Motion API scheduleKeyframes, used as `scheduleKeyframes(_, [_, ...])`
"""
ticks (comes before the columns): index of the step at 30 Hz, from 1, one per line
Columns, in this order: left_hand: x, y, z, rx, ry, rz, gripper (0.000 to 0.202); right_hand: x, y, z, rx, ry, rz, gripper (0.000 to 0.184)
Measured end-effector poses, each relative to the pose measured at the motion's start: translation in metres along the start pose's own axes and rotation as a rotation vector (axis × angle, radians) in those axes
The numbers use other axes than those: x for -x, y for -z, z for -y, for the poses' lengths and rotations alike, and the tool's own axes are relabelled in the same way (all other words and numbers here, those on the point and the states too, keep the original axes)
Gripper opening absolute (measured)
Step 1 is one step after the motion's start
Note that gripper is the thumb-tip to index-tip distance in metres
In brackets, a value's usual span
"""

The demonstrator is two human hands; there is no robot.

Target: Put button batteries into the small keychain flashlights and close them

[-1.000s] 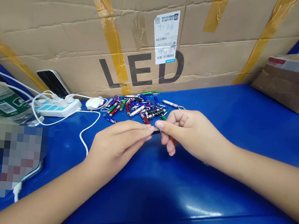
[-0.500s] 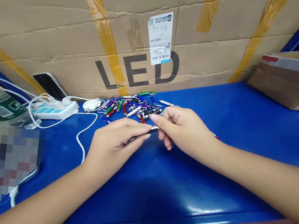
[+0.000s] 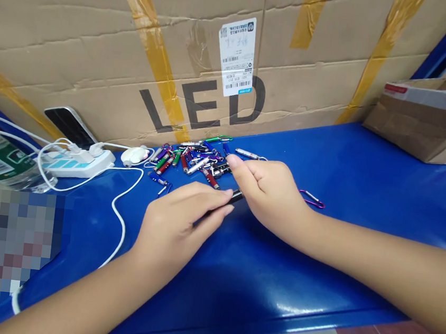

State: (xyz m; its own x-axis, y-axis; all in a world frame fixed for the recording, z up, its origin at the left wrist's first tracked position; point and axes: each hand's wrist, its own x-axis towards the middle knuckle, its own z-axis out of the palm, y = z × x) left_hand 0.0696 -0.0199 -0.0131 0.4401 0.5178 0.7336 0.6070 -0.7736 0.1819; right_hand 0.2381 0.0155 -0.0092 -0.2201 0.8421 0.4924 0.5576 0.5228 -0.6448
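Between my hands is a slim black keychain flashlight [image 3: 237, 195], with only a short stretch of its barrel showing. My left hand [image 3: 179, 207] pinches one end between the thumb and fingers. Around the other end my right hand [image 3: 272, 191] is curled, its thumb pointing up and its fingertips hidden. Just behind the hands lies a loose pile of similar small flashlights in red, green, blue, purple and silver, among them a red flashlight [image 3: 210, 178] and a silver flashlight [image 3: 198, 165]. A purple carabiner clip [image 3: 314, 200] lies beyond my right wrist.
A large cardboard box [image 3: 100, 42] marked LED stands behind the blue table [image 3: 273, 300]. At left are a white power strip [image 3: 88, 164] with cables, a phone [image 3: 70, 124] and a plastic bottle [image 3: 2, 160]. An open carton [image 3: 419, 124] sits at the right.
My right hand has curled further over the flashlight's end, hiding its fingers. More of the black barrel shows between the hands. The purple carabiner has come into fuller view.
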Motion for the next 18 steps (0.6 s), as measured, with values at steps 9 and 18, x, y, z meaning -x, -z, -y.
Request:
scheduleKeyframes(9, [-0.002,0.006,0.005,-0.364,-0.456,0.025,0.015,-0.005,-0.005,-0.004,-0.052,-0.117,0.099,0.055])
scheduleKeyframes(18, [-0.003,0.003,0.006,-0.267,-0.294,-0.015,0.015,-0.009,0.008,0.002,-0.212,-0.295,0.246,0.062])
